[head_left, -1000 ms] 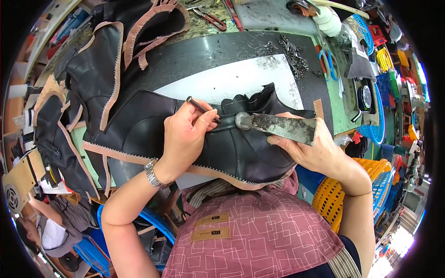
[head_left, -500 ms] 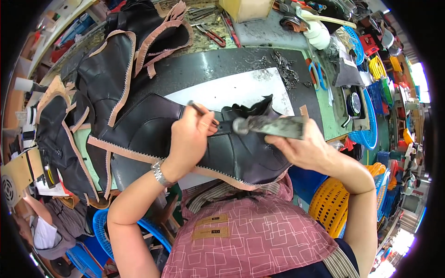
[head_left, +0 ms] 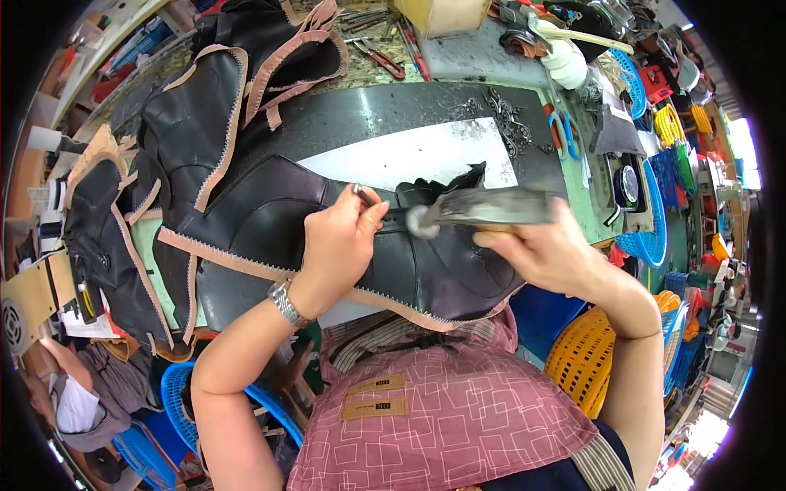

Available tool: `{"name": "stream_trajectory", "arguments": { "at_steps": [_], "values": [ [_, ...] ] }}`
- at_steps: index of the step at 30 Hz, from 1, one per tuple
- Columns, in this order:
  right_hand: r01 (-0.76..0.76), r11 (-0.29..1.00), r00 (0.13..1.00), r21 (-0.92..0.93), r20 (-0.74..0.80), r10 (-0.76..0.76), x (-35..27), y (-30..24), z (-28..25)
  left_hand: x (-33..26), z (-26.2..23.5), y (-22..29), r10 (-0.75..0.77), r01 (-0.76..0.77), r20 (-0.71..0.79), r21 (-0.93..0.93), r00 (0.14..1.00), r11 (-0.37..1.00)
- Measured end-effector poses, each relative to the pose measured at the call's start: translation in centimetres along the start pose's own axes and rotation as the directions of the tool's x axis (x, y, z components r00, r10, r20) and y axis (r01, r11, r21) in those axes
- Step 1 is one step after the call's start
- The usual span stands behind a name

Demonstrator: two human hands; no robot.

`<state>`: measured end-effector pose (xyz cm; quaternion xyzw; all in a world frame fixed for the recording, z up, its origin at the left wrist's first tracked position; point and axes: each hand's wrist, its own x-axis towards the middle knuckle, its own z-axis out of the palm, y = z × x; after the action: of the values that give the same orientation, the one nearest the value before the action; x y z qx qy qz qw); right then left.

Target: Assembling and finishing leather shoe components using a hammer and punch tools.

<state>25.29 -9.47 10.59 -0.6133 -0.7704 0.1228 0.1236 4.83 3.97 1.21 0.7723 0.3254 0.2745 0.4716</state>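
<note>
My left hand is closed round a dark, thin rod-shaped punch, whose lower end is hidden by my fingers at a strap on a black leather boot upper. That upper lies flat with its pinkish zigzag-cut lining edge toward me. In my right hand is a hammer, smeared by motion. Its rounded head is over the strap, just right of my left fingers; whether it touches anything I cannot tell. A ruffled black leather piece stands up behind the hammer.
Under the upper are a white sheet and a black board. More black boot uppers lie at left. Metal buckles and scissors sit at far right. A yellow basket stands beside my right arm; another person sits lower left.
The hammer head has shifted slightly left toward my left hand. My left hand and the punch have moved a little down and right; both grips are kept.
</note>
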Motion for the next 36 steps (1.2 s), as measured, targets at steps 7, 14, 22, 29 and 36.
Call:
{"name": "stream_trajectory", "arguments": {
  "at_steps": [7, 14, 22, 29, 36],
  "values": [
    [0.152, 0.984, 0.941, 0.098, -0.319, -0.113, 0.9, 0.0, 1.6, -0.5, -0.1, 0.4, 0.353, -0.358, 0.095, 0.432, 0.931, 0.828],
    [-0.086, 0.994, 0.996, 0.074, 0.002, 0.086, 0.3, -0.8, 3.9, -0.2, -2.1, -1.0, -0.248, 0.228, -0.003, -0.384, 0.969, 0.895],
    [-0.084, 0.995, 0.996, 0.055, 0.036, 0.083, 0.5, -0.6, 3.6, -0.4, -2.1, -0.5, -0.254, 0.224, -0.030, -0.378, 0.967, 0.898],
    [-0.079, 0.994, 0.997, 0.078, 0.018, 0.078, 0.5, -0.6, 3.7, -0.4, -1.9, -0.6, -0.242, 0.214, -0.037, -0.351, 0.970, 0.911],
    [0.040, 0.984, 0.993, 0.175, -0.114, -0.020, 1.9, -0.6, -0.4, -0.5, -1.0, -0.8, 0.041, -0.041, -0.118, 0.003, 0.992, 0.999]
  ]
}}
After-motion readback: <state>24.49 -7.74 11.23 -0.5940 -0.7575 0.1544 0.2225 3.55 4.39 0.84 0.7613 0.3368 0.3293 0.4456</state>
